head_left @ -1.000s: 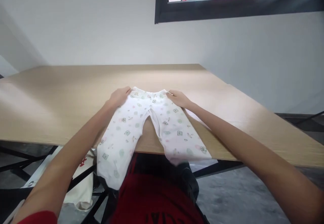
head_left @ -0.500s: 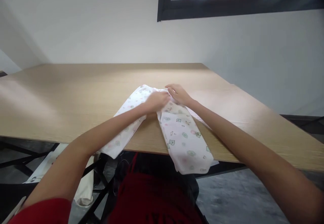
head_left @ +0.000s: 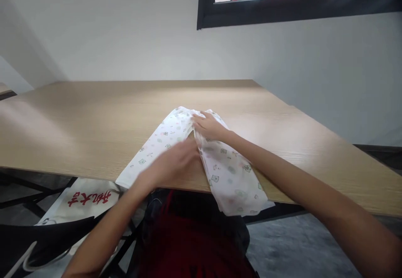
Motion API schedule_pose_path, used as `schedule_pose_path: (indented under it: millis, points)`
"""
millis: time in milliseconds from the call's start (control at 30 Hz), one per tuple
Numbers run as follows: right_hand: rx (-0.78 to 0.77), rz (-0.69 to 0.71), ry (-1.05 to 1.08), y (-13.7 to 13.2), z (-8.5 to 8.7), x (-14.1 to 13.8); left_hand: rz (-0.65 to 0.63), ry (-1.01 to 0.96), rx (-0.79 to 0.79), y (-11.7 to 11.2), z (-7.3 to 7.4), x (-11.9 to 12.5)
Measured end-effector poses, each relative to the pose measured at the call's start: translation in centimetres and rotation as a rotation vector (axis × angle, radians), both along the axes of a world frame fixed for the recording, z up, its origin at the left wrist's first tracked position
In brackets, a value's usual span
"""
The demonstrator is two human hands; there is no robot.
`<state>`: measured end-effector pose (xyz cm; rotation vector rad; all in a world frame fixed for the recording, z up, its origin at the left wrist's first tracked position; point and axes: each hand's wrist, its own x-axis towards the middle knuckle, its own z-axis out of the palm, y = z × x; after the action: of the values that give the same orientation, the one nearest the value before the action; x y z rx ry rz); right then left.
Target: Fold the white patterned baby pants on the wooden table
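Observation:
White pants (head_left: 234, 173) with small bear and green oval prints lie on the table, legs spread apart towards me. The right leg's end hangs over the front edge. My right hand (head_left: 210, 126) rests with fingers stretched out on the cloth near the top, where the legs meet. My left hand (head_left: 176, 157), smeared by motion, is over the gap between the legs, its fingertips by the inner edge of the right leg. Whether it grips any cloth is unclear.
The wooden table (head_left: 94, 123) reaches to a pale wall (head_left: 135, 31) with a dark-framed window (head_left: 282, 10) at upper right. Below the front edge on the left are a cream bag (head_left: 91, 196) with red characters and black metal legs (head_left: 28, 194).
My left hand has come down from the top of the pants towards me. My right hand has shifted slightly left and nearer. The left pant leg now lies further spread on the table.

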<state>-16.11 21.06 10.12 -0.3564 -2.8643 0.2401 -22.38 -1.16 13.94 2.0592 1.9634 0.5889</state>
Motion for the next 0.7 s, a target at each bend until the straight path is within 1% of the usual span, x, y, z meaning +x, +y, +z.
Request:
schedule_pose_path:
  millis: [33,67,100,167,233,300,333,367,400,467,533,567,600,633,700]
  points:
    - [-0.035,0.053,0.001,-1.0,0.2,-0.6,0.103,0.056,-0.017,0.6,0.1,-1.7]
    - [-0.065,0.109,-0.018,-1.9,0.4,-1.3,0.182,0.107,-0.061,0.8,0.1,-3.2]
    - [-0.084,0.149,-0.049,-2.5,0.4,-1.9,0.247,0.132,-0.115,0.4,0.0,-4.3]
    - [-0.099,0.167,-0.117,-3.1,0.3,-3.0,0.365,0.099,-0.194,-2.0,-0.2,-5.5]
    - [-0.118,0.155,-0.138,-2.9,0.0,-3.6,0.471,0.020,-0.200,-5.4,-0.1,-5.3]
    - [-0.170,0.174,-0.093,-2.2,-0.1,-3.7,0.539,-0.008,-0.185,-8.2,0.4,-4.0]
    - [-0.204,0.181,-0.052,-1.7,0.0,-3.6,0.575,0.011,-0.163,-9.0,0.8,-3.1]
    - [-0.239,0.160,-0.002,-1.1,0.1,-3.4,0.608,0.041,-0.124,-9.1,1.1,-2.0]
    - [-0.270,0.091,0.051,-0.5,0.3,-3.2,0.618,0.070,-0.066,-8.5,1.2,-0.7]
    - [-0.297,-0.151,0.139,1.1,0.8,-2.5,0.550,0.093,0.088,-6.1,0.9,2.6]
    - [-0.275,-0.406,0.185,3.0,1.1,-1.6,0.246,-0.004,0.176,-2.7,-0.6,6.4]
    - [-0.264,-0.495,0.183,3.9,1.1,-1.0,0.099,-0.012,0.211,-1.1,-1.6,8.3]
    - [-0.261,-0.552,0.168,4.8,1.2,-0.4,-0.026,0.029,0.262,0.4,-2.8,10.1]
    - [-0.267,-0.581,0.149,5.6,1.1,0.2,-0.118,0.095,0.291,1.6,-4.0,11.7]
    - [-0.293,-0.583,0.110,6.8,1.1,1.3,-0.171,0.227,0.387,3.2,-6.1,13.9]
